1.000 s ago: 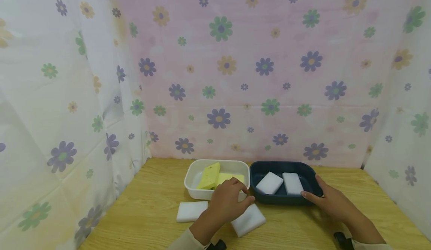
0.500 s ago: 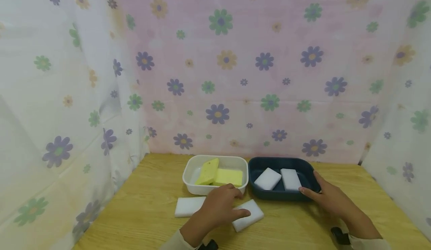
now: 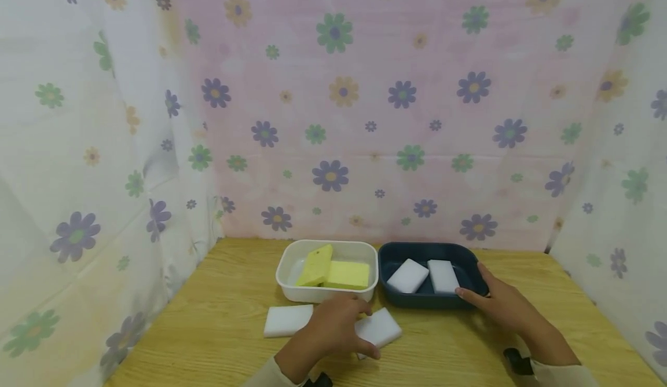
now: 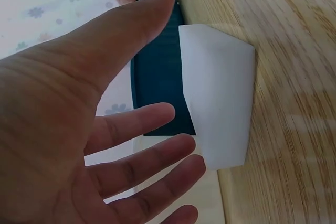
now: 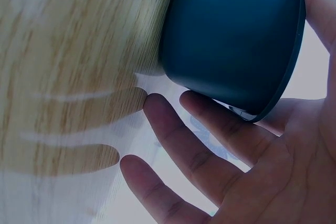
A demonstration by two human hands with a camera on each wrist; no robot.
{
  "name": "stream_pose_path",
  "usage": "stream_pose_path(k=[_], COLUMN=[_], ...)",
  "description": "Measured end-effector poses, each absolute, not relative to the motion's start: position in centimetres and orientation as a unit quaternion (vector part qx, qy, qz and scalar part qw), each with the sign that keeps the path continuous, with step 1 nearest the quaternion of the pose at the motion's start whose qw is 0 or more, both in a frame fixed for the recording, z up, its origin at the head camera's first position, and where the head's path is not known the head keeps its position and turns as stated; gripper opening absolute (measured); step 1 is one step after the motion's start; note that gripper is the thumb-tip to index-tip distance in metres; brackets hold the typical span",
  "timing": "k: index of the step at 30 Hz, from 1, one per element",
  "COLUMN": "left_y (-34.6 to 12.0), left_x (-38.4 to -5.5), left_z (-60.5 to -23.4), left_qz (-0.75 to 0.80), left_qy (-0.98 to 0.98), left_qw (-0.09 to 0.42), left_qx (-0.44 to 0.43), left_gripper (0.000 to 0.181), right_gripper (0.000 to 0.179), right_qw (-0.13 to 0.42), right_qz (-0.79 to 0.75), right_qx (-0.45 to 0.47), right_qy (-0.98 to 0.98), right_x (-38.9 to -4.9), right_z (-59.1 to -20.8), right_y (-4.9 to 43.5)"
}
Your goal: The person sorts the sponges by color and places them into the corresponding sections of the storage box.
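My left hand (image 3: 333,326) hovers over the left end of a white sponge block (image 3: 384,328) on the table. In the left wrist view its fingers and thumb are spread, with the white block (image 4: 220,93) just beyond the fingertips, apart from the thumb. My right hand (image 3: 502,303) holds the right front corner of a dark blue tub (image 3: 424,301), thumb at the front rim and index finger along the side. Two white sponge blocks (image 3: 409,276) lie inside that tub. The right wrist view shows the other fingers spread below the tub's wall (image 5: 231,40).
Left of the blue tub stands a white tub (image 3: 292,292) with two yellow sponges (image 3: 346,274), one tilted. Another white block (image 3: 288,320) lies left of my left hand. Flowered cloth (image 3: 333,114) hangs behind the wooden table (image 3: 208,323) and along both sides.
My left hand has moved down from the white tub's front edge to the white block, its fingers opening. The right hand stays at the blue tub's corner. The head view has shifted slightly.
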State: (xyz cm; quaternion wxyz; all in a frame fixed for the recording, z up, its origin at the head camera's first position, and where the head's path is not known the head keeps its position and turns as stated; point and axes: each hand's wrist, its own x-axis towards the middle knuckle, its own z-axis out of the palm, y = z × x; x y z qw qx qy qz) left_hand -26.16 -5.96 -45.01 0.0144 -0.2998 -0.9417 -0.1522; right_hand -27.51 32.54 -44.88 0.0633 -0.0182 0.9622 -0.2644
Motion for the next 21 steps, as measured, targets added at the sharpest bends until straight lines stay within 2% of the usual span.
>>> stream_pose_path(k=[8, 21], left_y=[-6.02, -5.91], left_x=[-26.04, -26.38], left_z=[-45.1, -45.22], left_qz=[-0.143, -0.143], left_qy=[-0.941, -0.942], left_qw=[0.018, -0.015], left_qx=[-0.306, -0.304], left_gripper=[0.073, 0.062], right_gripper=[0.117, 0.117], right_qw=[0.063, 0.066], right_qz=[-0.263, -0.262], right_qx=[-0.013, -0.016], right_qy=[0.963, 0.963], right_x=[-27.49, -27.84], right_z=[-44.83, -45.3], right_y=[32.44, 32.79])
